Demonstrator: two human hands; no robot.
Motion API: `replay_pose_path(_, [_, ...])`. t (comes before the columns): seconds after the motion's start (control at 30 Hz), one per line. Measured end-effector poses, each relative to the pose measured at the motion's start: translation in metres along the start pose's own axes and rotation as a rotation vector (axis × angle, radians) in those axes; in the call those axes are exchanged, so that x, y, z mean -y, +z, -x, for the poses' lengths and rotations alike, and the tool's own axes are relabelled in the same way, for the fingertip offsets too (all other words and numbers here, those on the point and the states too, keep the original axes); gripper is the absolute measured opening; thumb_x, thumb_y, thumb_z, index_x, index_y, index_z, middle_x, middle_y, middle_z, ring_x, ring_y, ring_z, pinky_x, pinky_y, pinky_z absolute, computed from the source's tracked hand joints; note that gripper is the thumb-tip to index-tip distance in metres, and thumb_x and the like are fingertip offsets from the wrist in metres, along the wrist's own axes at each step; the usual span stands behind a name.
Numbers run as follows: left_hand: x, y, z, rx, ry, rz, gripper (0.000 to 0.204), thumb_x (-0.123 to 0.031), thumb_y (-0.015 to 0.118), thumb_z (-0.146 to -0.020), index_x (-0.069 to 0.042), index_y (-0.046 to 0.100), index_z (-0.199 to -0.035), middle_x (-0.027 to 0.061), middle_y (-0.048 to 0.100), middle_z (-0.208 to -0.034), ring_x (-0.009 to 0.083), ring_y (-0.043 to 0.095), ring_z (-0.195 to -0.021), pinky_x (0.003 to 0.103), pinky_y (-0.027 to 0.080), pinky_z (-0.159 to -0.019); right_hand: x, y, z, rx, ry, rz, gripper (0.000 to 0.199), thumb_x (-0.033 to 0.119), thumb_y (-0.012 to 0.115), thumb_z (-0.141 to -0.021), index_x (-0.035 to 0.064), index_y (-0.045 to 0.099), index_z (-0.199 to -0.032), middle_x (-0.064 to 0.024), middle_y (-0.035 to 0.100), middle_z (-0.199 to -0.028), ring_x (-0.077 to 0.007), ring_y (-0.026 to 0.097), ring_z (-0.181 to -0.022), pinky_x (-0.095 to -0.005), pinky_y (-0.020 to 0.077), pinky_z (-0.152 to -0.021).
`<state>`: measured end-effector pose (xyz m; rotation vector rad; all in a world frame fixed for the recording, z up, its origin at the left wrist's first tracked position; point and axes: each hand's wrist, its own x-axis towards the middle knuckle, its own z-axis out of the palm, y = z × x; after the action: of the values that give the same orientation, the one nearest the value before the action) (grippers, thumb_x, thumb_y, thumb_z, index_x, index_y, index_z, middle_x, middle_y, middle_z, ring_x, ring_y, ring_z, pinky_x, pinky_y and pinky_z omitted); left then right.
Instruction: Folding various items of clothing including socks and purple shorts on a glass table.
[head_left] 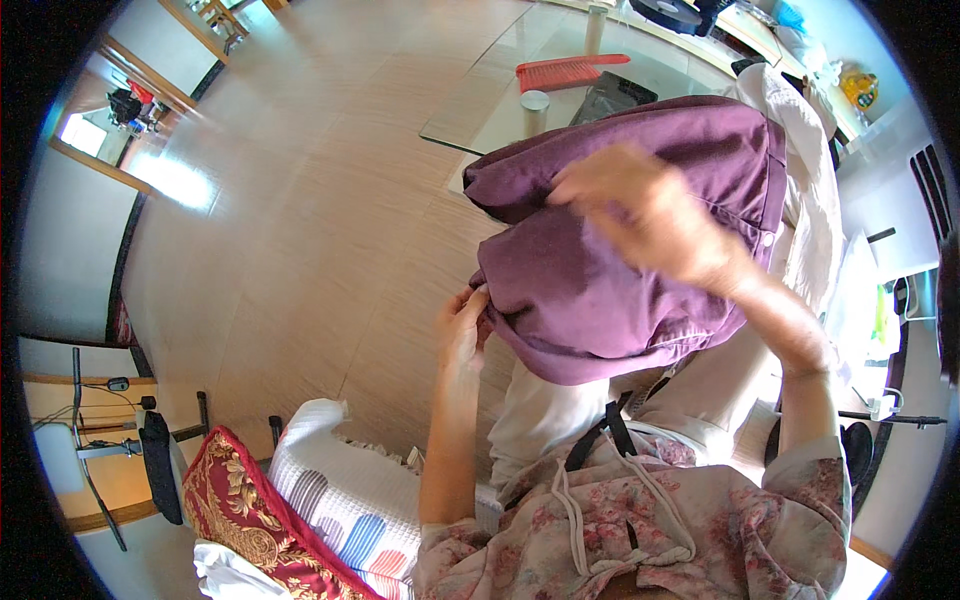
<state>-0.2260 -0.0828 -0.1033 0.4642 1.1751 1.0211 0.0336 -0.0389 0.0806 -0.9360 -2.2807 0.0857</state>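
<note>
Head view: wood floor, glass table.

purple garment, centre: matt woven cloth, softly creased. floor, upper left: glossy wood-look planks. table top, top: clear glass. brush: red plastic. cushion, lower left: red-and-gold brocade.

This is a home, a living or dining room by the look of it. The wood-patterned floor runs wide and shiny. On it stands a glass-topped table, and on that table lies a red dustpan. Well apart from the table, near the person's left side, lie a red-and-gold embroidered cushion and a striped pillow.
</note>
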Motion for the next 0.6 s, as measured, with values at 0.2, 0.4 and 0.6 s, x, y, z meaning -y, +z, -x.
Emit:
replay_pose_path(0.2, [-0.01,-0.004,0.031,0.088,0.223,0.227,0.041,-0.006,0.067,-0.085,0.006,0.054,-0.121,0.0092,0.066,-0.105,0.0151,0.065,-0.092,0.028,0.053,-0.082,0.052,0.081,-0.019,0.364,0.018,0.066,0.049,0.036,0.073,-0.075,0.005,0.061,-0.112,-0.0129,0.064,-0.103,-0.0309,0.058,-0.102,-0.0402,0.0499,-0.088])
replay_pose_path(0.4, [-0.024,-0.002,0.058,0.229,0.295,0.327,0.047,-0.003,0.063,-0.084,0.008,0.05,-0.127,0.0154,0.063,-0.117,0.0191,0.063,-0.105,0.033,0.05,-0.094,0.03,0.078,-0.011,0.375,0.148,-0.255,0.05,0.018,0.068,-0.073,0.0057,0.06,-0.12,-0.0176,0.065,-0.11,-0.0358,0.061,-0.105,-0.0416,0.0503,-0.091])
replay_pose_path(0.6, [-0.02,0.004,0.056,0.343,0.282,0.308,0.047,-0.01,0.055,-0.081,0.012,0.051,-0.123,0.0189,0.063,-0.119,0.0236,0.063,-0.106,0.036,0.049,-0.096,0.006,0.057,0.0,0.395,0.447,-0.704,0.051,-0.002,0.06,-0.073,0.0015,0.059,-0.124,-0.0114,0.066,-0.116,-0.0202,0.062,-0.109,-0.0292,0.0471,-0.096])
